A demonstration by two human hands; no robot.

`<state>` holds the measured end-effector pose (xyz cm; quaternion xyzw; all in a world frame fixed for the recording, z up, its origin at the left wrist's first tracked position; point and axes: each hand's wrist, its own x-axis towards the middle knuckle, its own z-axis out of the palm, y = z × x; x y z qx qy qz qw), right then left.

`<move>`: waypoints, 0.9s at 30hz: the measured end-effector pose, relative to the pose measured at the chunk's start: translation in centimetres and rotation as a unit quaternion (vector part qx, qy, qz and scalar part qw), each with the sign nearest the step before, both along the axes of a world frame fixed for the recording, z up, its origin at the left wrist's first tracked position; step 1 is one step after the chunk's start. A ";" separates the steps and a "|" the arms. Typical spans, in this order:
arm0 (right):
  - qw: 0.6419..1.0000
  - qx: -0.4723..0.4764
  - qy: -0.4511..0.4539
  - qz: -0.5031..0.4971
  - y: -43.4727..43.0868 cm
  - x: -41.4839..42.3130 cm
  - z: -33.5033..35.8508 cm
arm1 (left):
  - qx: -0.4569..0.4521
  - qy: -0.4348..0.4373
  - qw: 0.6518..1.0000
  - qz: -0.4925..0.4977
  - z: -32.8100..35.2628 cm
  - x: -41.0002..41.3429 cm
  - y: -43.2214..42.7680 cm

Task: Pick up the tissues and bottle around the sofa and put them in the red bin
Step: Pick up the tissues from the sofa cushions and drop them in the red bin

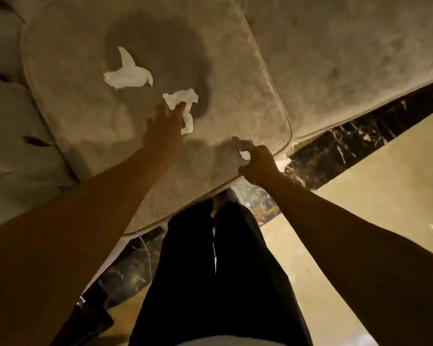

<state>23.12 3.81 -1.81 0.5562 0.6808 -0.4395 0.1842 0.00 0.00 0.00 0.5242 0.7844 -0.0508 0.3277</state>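
Observation:
Two crumpled white tissues lie on the beige sofa seat cushion [85, 108]. The larger tissue [126, 76] sits farther back on the cushion. My left hand [164, 128] reaches over the nearer tissue [183, 98], and its fingertips pinch that tissue's edge. My right hand [256, 162] is at the cushion's front edge, fingers closed around a small white tissue [245, 155], most of it hidden in the fist. No bottle or red bin is in view.
A second seat cushion [348, 66] lies to the right. Below the sofa's front edge runs a dark marbled floor strip [348, 143], then pale floor [373, 191]. My legs in dark trousers [210, 270] stand close against the sofa.

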 end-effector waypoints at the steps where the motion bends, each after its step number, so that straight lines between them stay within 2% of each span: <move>1: 1.000 0.004 -0.015 0.012 0.2 -0.7 -1.5 | -0.008 0.011 1.000 -0.005 -1.8 -0.4 0.7; 3: 0.998 0.036 -0.058 0.001 0.2 -2.0 -4.8 | 0.007 0.013 0.999 0.052 -6.3 -1.1 1.4; 5: 0.989 0.133 -0.071 -0.013 -0.1 -2.6 -7.3 | 0.034 0.054 0.998 -0.030 -9.4 -0.9 1.6; 7: 0.978 0.203 -0.043 -0.025 0.2 -2.3 -8.7 | 0.064 0.079 0.993 -0.055 -10.9 -1.1 1.9; 10: 0.983 0.171 -0.009 -0.070 0.9 -1.4 -8.2 | 0.072 0.031 0.997 -0.025 -10.1 -0.8 3.3; 12: 0.980 0.139 0.022 -0.142 1.4 -0.8 -5.7 | 0.054 -0.041 0.997 -0.048 -7.4 0.0 3.8; 14: 0.970 0.075 0.015 -0.229 1.5 -0.1 -2.3 | 0.063 -0.087 0.993 -0.055 -3.8 0.9 3.5; 16: 0.953 0.041 0.027 -0.299 1.5 0.4 1.0 | 0.058 -0.099 0.991 -0.062 -0.3 1.7 2.9; 19: 0.931 0.040 0.051 -0.359 0.7 1.8 8.2 | 0.034 -0.107 0.992 -0.053 6.2 4.1 1.5; 22: 0.923 0.058 0.069 -0.374 -0.8 4.2 14.9 | -0.005 -0.072 0.996 -0.054 11.7 6.5 -0.5; 25: 0.920 0.071 0.089 -0.375 -2.5 7.8 21.8 | -0.037 -0.075 0.995 -0.062 18.0 9.0 -2.1; 27: 0.927 0.100 0.086 -0.352 -3.2 10.9 25.8 | -0.021 -0.075 0.995 -0.067 21.3 11.2 -2.5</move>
